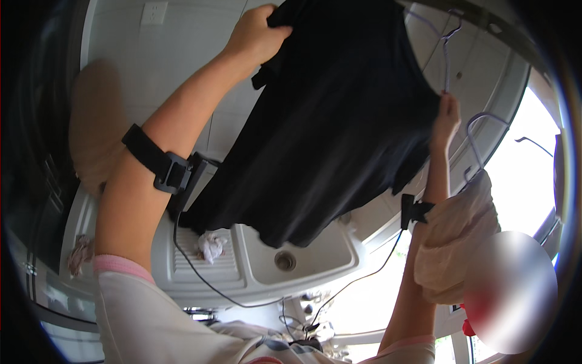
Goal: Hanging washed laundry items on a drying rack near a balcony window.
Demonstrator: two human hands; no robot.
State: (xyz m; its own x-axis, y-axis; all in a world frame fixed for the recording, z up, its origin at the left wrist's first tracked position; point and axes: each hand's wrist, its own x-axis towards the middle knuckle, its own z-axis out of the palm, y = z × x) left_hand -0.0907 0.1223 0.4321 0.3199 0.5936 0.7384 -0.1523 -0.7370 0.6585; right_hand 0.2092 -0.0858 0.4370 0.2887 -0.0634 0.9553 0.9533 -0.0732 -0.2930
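A black garment (327, 127) is spread upright before me, its lower hem hanging over the sink. My left hand (261, 34) grips its upper left part between thumb and fingers. At the garment's right edge, my right hand (448, 119) is raised with its fingers closed at the lower part of a purple hanger (446, 63). The hanger runs up beside the cloth; how it sits in the garment is hidden. Black straps with devices and cables are on both of my arms.
Below lies a white sink (300, 264) with a ribbed drainboard bearing a crumpled white cloth (212, 246). A brownish cloth (81, 255) lies at the left. On the right, a beige garment (459, 236) hangs from another hanger (473, 132) near a bright window. A wall socket (154, 12) is upper left.
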